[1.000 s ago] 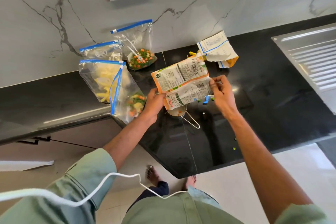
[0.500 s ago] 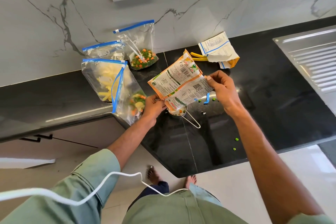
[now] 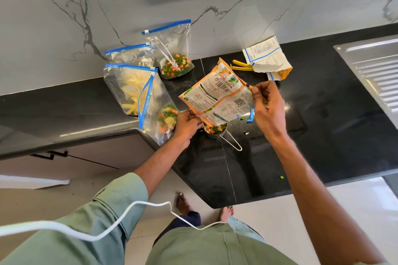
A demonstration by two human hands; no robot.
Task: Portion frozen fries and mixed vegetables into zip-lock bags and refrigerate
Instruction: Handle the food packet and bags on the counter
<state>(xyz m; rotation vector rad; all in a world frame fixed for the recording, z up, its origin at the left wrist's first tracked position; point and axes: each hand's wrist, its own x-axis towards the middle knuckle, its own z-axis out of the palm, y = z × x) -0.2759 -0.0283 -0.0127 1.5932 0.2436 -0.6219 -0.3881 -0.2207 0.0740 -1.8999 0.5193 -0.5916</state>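
Observation:
I hold an orange and white vegetable packet [image 3: 217, 97] tilted, its mouth over a small steel measuring cup [image 3: 215, 131] that holds mixed vegetables. My left hand [image 3: 187, 125] pinches the packet's lower corner beside the cup. My right hand [image 3: 267, 107] grips the packet's right edge, higher up. A zip-lock bag of fries [image 3: 129, 88] and an open zip-lock bag of vegetables [image 3: 163, 118] lie to the left on the black counter [image 3: 323, 135]. Another zip-lock bag of vegetables [image 3: 174, 58] leans against the wall.
A folded white and orange fries packet [image 3: 267, 58] lies at the back with a yellow clip [image 3: 242, 65]. A blue clip [image 3: 251, 116] and loose peas lie by my right hand. A steel sink drainboard [image 3: 374, 71] is at the right. A near-empty zip-lock bag [image 3: 129, 56] stands behind the fries.
The packet has tipped up more steeply, its far end raised and its mouth lowered onto the cup. My right hand rose with its edge; vegetables now show in the cup.

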